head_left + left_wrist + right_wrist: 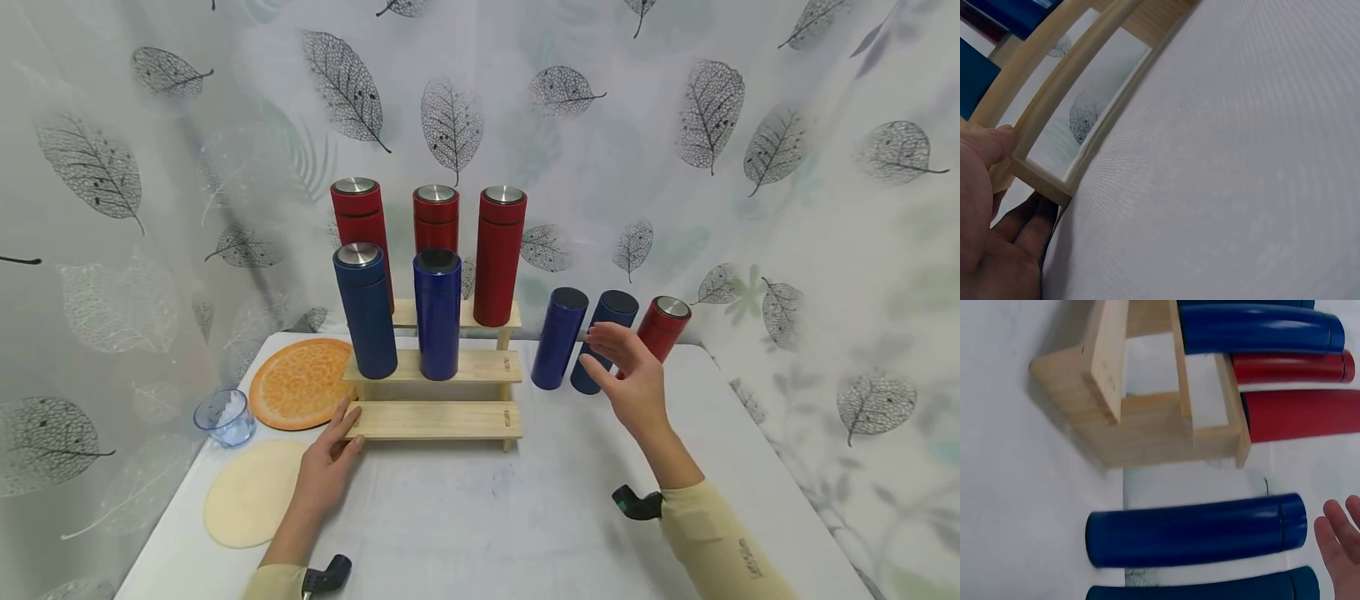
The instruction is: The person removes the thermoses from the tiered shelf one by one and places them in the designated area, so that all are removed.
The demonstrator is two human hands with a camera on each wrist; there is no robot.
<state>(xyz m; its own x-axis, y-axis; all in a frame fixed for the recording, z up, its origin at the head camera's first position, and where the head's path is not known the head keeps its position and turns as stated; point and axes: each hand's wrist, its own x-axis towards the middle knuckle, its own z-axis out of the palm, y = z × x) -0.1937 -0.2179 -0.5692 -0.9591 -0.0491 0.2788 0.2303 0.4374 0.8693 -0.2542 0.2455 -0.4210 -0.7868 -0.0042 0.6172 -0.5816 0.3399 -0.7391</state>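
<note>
A three-step wooden rack (438, 421) stands on the white table. My left hand (326, 467) grips the left end of its lowest step; in the left wrist view the thumb (997, 142) lies at the step's edge, fingers round the end. Three red flasks, one of them at the right (499, 258), stand on the top step. On the middle step are a matte blue flask (366, 312) and a glossy blue flask (438, 317). My right hand (637, 387), fingers loosely spread and holding nothing, is up beside a dark blue flask (592, 371), partly hiding it and a red flask (662, 329).
Another glossy blue flask (557, 342) stands between the rack and the right hand. Left of the rack lie an orange round mat (296, 383) and a cream round mat (251, 496). A clear blue glass (225, 418) with white contents stands at the table's left edge. A leaf-print curtain (480, 100) hangs behind.
</note>
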